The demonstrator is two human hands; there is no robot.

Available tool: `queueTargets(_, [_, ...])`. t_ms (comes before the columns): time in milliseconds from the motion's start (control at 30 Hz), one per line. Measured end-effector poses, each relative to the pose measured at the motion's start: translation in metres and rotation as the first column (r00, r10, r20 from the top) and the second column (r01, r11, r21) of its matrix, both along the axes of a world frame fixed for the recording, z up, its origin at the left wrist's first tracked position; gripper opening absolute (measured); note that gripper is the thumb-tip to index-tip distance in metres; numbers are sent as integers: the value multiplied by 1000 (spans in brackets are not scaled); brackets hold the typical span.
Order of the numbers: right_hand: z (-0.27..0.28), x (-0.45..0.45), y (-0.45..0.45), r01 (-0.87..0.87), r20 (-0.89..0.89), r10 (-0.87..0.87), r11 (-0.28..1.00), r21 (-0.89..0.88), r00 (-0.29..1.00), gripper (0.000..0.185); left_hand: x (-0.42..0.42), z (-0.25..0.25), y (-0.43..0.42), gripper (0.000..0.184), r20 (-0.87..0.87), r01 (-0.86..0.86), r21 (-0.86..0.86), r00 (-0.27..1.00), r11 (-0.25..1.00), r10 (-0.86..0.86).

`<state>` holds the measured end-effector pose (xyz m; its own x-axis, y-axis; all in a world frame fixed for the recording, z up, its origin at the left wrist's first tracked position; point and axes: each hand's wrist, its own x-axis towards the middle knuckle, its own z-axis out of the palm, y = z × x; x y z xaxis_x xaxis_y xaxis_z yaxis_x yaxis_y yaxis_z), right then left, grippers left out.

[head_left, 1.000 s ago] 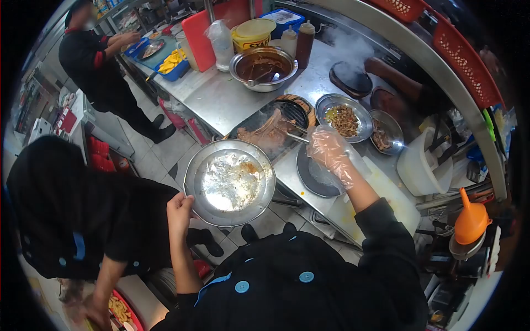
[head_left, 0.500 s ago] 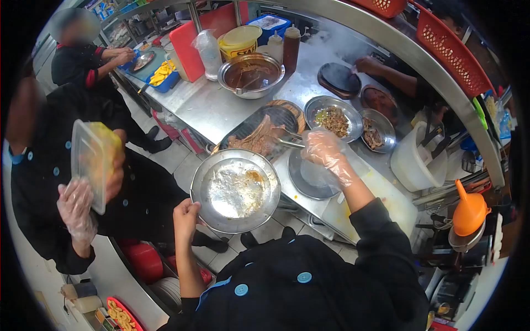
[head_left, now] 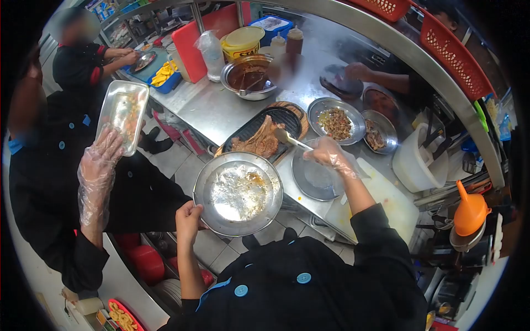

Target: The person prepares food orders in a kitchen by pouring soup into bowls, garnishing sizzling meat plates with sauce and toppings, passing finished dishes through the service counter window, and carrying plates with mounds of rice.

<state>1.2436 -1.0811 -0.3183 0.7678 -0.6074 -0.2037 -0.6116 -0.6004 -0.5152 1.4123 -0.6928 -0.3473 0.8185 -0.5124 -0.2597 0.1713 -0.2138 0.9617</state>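
My left hand (head_left: 189, 218) grips the left rim of a round metal plate (head_left: 218, 171), tilted toward me, with greasy brown residue inside. In a clear plastic glove, my right hand (head_left: 329, 153) is closed on metal tongs (head_left: 297, 142). Their tips are at the right end of a browned steak (head_left: 258, 139) with a bone. The meat lies on a black ridged sizzling plate (head_left: 280, 115) set in a wooden base (head_left: 301, 118). Below my right hand is an empty metal plate (head_left: 312, 179), partly covered by the glove.
A co-worker at left holds a clear plastic container (head_left: 138, 102). Plates of chopped meat (head_left: 335, 123) and meat pieces (head_left: 374, 138) stand beyond my right hand. A sauce bowl (head_left: 259, 94) sits farther back. Another person's hand (head_left: 359, 71) is at a hot plate.
The tongs have shifted slightly on the steak, and my right hand has moved a little right. The co-worker's container has turned and moved right; steam near the far hot plate has thinned.
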Motion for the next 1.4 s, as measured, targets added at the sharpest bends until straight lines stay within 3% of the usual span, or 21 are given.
queueTargets(33, [-5,0,-1,-7,61,13,995,-98,998,39,0,0,-3,13,-2,7,0,1000,1000,-7])
queueTargets(167, [12,8,11,41,-20,-42,996,-78,999,39,1,2,-17,14,5,58,5,998,998,-58])
queueTargets(233, [11,8,7,-138,-116,123,981,-136,986,40,3,3,-23,15,9,93,4,996,996,-93])
queueTargets(333, [29,-15,8,-13,-106,-14,970,-241,994,43,2,8,-35,15,34,171,60,984,984,-173])
queueTargets(433, [77,-76,18,156,-70,-189,931,-330,979,52,-14,25,-70,16,-55,289,16,956,957,-288])
queueTargets(500, [91,-124,17,354,192,-297,777,-520,935,56,-29,21,-101,18,-86,395,-19,915,918,-395])
queueTargets(567, [130,-171,22,487,116,-487,764,-424,866,56,-60,16,-135,20,-102,533,-88,836,842,-540])
queueTargets(633, [180,-204,35,519,1,-583,722,-458,812,46,-97,0,-172,21,-155,675,-152,705,722,-692])
queueTargets(700, [153,-273,-9,326,20,-447,619,-714,894,40,-147,-7,-207,21,-263,745,-226,574,628,-775])
queueTargets(767, [155,-286,-30,230,-146,-632,473,-851,761,18,-192,-29,-240,21,-323,819,-228,447,527,-834])
queueTargets(900, [169,-290,-76,268,-205,-657,544,-795,726,21,-270,-81,-281,37,-367,889,-261,270,377,-890])
queueTargets(933, [159,-296,-105,259,-259,-663,578,-774,703,23,-274,-69,-281,37,-368,885,-256,283,389,-886])
queueTargets(1000, [123,-319,-152,233,-313,-637,624,-746,705,24,-273,-26,-275,43,-331,983,-11,171,186,-928])
queueTargets(1033, [100,-338,-179,223,-245,-616,582,-782,748,24,-262,-20,-271,43,-334,976,-3,206,220,-920])
queueTargets(1100, [86,-332,-204,207,-174,-563,547,-811,808,24,-231,-15,-258,46,-260,995,-72,-91,-74,-961])
queueTargets(1167, [84,-322,-203,173,-245,-632,524,-834,735,22,-202,-17,-239,45,-304,996,-89,-9,19,-953])
queueTargets(1233, [108,-293,-140,174,-49,-462,428,-887,885,23,-181,-25,-213,45,-351,987,-109,74,120,-933])
queueTargets(1300, [125,-251,-90,253,13,-439,493,-833,898,28,-165,-41,-187,45,-361,941,-114,261,320,-895])
queueTargets(1367, [115,-203,-53,331,314,-127,540,-774,941,36,-162,-44,-162,47,-351,865,-84,438,494,-827])
queueTargets(1400, [108,-172,-35,292,429,21,703,-649,903,40,-165,-40,-151,49,-209,856,-34,499,516,-841])
